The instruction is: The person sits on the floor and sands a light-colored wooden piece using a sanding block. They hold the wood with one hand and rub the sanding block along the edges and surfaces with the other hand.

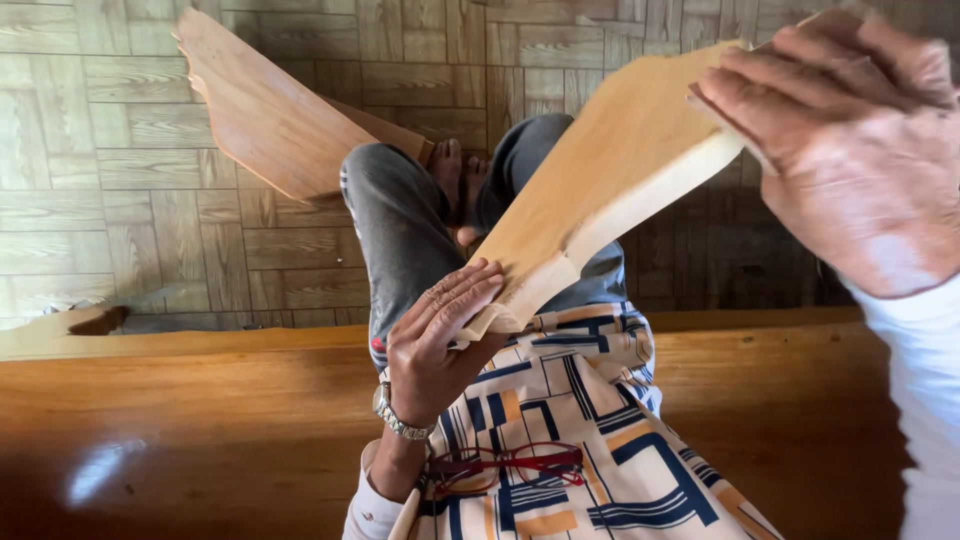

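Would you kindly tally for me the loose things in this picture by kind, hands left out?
Pale shaped wooden boards: 2, one held by the left hand and right hand at, one lying past the knees at
Red-rimmed glasses: 1
Silver metal wristwatch: 1
Total: 4

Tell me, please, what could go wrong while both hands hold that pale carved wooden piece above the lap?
1. The left hand pinches only the thin lower tip of the pale carved wooden piece, so it might slip or splinter there.
2. The right hand grips the far upper end; if either end lets go, the piece could drop onto the red-framed glasses hanging at the patterned shirt.
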